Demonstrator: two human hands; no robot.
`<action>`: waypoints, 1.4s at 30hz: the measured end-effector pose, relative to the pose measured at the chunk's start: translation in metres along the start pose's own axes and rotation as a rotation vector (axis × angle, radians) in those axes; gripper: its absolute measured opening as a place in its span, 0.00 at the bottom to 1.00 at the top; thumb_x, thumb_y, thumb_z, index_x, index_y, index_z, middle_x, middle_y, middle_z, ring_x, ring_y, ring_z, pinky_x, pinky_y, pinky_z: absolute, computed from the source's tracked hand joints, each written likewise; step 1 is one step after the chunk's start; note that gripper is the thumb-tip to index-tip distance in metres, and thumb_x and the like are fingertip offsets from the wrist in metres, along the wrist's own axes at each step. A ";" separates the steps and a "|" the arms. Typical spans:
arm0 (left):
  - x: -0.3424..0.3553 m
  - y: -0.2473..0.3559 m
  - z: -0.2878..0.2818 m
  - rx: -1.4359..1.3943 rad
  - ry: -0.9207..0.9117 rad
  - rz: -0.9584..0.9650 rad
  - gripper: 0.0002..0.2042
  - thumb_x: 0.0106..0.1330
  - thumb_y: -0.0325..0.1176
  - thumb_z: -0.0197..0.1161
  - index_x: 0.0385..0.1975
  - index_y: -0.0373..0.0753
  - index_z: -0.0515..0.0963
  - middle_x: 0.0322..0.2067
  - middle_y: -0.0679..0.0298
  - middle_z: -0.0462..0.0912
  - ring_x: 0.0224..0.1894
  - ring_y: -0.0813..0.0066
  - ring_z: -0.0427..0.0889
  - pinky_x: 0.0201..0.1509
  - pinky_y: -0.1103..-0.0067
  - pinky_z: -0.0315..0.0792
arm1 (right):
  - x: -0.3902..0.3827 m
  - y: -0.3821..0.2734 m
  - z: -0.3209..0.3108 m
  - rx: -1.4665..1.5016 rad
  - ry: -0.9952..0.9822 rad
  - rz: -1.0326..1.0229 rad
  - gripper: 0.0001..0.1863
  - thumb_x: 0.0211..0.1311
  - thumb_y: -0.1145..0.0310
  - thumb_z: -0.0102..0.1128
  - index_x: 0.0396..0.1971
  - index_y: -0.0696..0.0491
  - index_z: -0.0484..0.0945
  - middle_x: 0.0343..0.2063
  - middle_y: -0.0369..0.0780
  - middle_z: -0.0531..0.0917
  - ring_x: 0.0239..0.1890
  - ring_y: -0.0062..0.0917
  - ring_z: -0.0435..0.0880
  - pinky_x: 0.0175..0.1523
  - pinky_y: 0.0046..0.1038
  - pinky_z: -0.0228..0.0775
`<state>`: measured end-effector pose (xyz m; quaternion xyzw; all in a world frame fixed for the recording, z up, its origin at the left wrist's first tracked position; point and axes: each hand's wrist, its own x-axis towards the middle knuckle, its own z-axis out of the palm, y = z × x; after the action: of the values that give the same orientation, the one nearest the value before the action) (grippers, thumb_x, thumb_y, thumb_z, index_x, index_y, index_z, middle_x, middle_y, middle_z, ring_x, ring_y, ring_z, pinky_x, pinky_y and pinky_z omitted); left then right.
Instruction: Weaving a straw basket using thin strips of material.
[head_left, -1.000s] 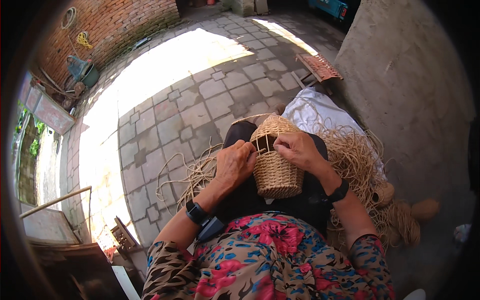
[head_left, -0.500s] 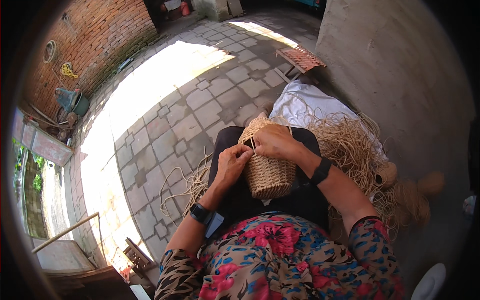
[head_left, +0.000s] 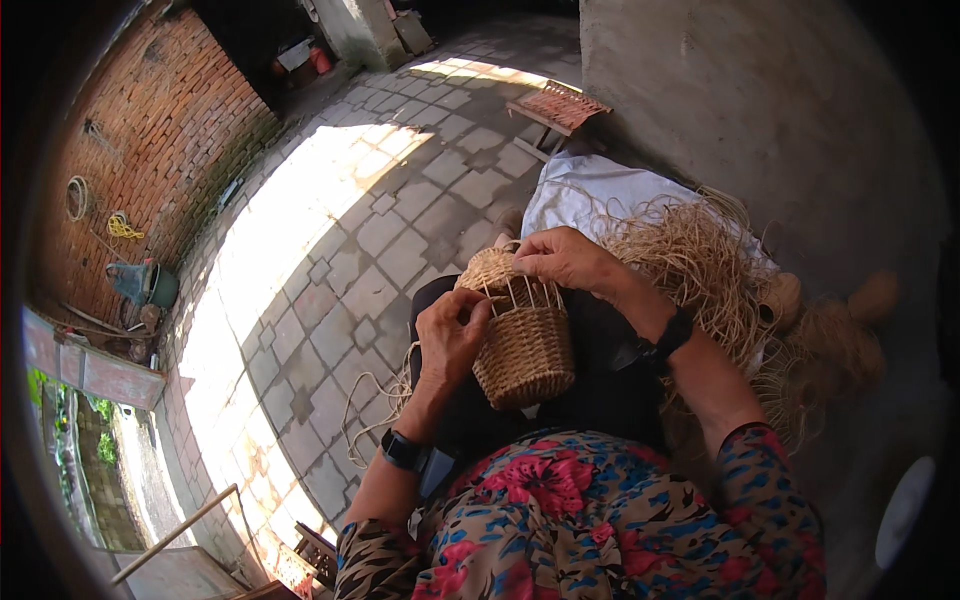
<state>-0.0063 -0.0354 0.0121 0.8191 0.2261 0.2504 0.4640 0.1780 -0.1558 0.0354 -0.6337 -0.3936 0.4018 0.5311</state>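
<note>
A small woven straw basket rests on my lap, its open top with bare upright stakes pointing away from me. My left hand presses against the basket's left side, fingers curled on a strand at the rim. My right hand reaches over the top and grips the far rim and stakes. Both wrists carry dark bands. Loose fibre strands trail from the basket down to the paved floor on my left.
A heap of raw straw fibre lies on a white cloth to my right, beside a grey wall. A small slatted wooden stool stands farther off. A brick wall borders the sunlit tiled yard.
The view has tilted and shifted. My right hand has moved from the basket's near right side up over its far rim. My left hand stays on the left side.
</note>
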 end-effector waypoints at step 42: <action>0.016 0.008 0.006 0.252 -0.062 0.154 0.09 0.59 0.31 0.61 0.38 0.39 0.80 0.29 0.58 0.79 0.32 0.63 0.81 0.38 0.72 0.74 | -0.015 0.026 -0.004 -0.382 -0.090 -0.118 0.09 0.48 0.67 0.61 0.26 0.59 0.80 0.23 0.39 0.82 0.28 0.21 0.80 0.36 0.26 0.70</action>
<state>0.0109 -0.0334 0.0194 0.8930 0.1779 0.2293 0.3439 0.1777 -0.1741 0.0110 -0.6802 -0.5224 0.3161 0.4057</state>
